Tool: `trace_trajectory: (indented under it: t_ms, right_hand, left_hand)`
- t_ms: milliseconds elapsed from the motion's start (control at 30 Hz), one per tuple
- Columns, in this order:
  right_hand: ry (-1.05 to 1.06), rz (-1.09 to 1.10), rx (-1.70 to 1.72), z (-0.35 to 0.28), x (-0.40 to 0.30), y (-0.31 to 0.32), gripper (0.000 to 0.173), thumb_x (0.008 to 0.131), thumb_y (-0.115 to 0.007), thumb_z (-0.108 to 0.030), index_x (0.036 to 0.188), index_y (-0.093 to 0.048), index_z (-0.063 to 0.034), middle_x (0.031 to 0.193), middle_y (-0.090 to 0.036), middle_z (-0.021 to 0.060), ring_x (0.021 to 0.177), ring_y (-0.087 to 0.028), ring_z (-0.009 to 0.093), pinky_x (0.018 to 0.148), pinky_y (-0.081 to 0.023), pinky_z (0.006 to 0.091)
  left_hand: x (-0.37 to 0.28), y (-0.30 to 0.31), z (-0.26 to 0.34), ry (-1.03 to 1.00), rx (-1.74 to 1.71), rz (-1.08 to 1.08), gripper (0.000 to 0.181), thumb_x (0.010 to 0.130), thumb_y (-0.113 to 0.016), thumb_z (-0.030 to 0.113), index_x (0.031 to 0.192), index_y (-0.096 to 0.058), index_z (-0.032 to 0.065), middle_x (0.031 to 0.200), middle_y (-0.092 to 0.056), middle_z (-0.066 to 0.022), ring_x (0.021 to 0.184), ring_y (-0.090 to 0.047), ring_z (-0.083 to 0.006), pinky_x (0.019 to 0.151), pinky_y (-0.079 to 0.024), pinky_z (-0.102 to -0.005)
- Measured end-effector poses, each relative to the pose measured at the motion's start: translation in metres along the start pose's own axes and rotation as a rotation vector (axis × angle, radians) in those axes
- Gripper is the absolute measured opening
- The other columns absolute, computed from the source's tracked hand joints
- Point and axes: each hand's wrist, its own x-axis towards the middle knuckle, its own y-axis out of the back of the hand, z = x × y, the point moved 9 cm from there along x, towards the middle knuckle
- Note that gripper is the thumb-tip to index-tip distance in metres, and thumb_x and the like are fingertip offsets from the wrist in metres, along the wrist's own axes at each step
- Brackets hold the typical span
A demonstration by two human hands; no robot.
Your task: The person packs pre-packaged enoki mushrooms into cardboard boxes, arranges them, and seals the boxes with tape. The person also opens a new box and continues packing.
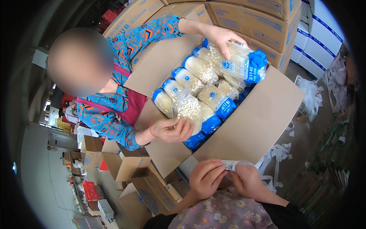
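Low in the view, close to a flowered apron (pixel 220 210), my left hand (pixel 206 178) pinches one end of a small white label strip (pixel 229 165) that bears print and a code. My right hand (pixel 248 179) grips the strip's other side, its fingers bent around the white backing. Just beyond both hands stands an open cardboard box (pixel 243 123). It holds several clear and blue bags of enoki mushrooms (pixel 216 100). Across the box, a co-worker's hand (pixel 224 38) grasps one mushroom bag (pixel 233 63), and their other hand (pixel 173 129) touches another bag (pixel 188 110).
Stacked cardboard cartons (pixel 251 25) rise behind the box, with white cartons (pixel 317 43) to their right. Scraps of white strip (pixel 276 156) and a plastic bag (pixel 310 96) lie on the floor at right. Open cardboard boxes (pixel 131 166) stand at lower left.
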Motion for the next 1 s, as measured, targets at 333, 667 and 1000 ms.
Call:
trace_trajectory:
  t_ms: [333, 667, 1000]
  right_hand:
    - [0.038, 0.05, -0.095, 0.007, -0.004, 0.008, 0.015, 0.07, -0.058, 0.006, 0.069, -0.045, -0.0016, 0.06, -0.049, 0.0155, 0.053, -0.052, 0.037, 0.048, -0.041, 0.0433]
    - [0.053, 0.042, -0.096, 0.006, 0.005, 0.009, 0.015, 0.069, -0.058, 0.007, 0.069, -0.045, -0.0012, 0.062, -0.05, 0.0159, 0.055, -0.053, 0.037, 0.049, -0.041, 0.0435]
    - [0.004, 0.017, -0.07, 0.019, 0.003, 0.007, 0.016, 0.072, -0.058, 0.006, 0.069, -0.044, -0.0005, 0.062, -0.051, 0.0181, 0.056, -0.053, 0.039, 0.049, -0.041, 0.0443]
  left_hand:
    - [0.015, -0.014, -0.006, -0.025, -0.088, -0.067, 0.023, 0.066, -0.076, -0.003, 0.088, -0.069, 0.0013, 0.09, -0.067, -0.0115, 0.083, -0.067, -0.0281, 0.07, -0.053, -0.0343]
    - [0.017, -0.012, -0.007, -0.081, -0.055, -0.063, 0.023, 0.066, -0.078, 0.0, 0.088, -0.071, 0.0016, 0.089, -0.068, -0.0107, 0.083, -0.068, -0.0273, 0.069, -0.053, -0.0342]
    - [0.012, -0.019, -0.011, -0.058, -0.042, -0.08, 0.023, 0.066, -0.077, 0.0, 0.089, -0.071, 0.0012, 0.09, -0.067, -0.0109, 0.083, -0.068, -0.027, 0.069, -0.053, -0.0351]
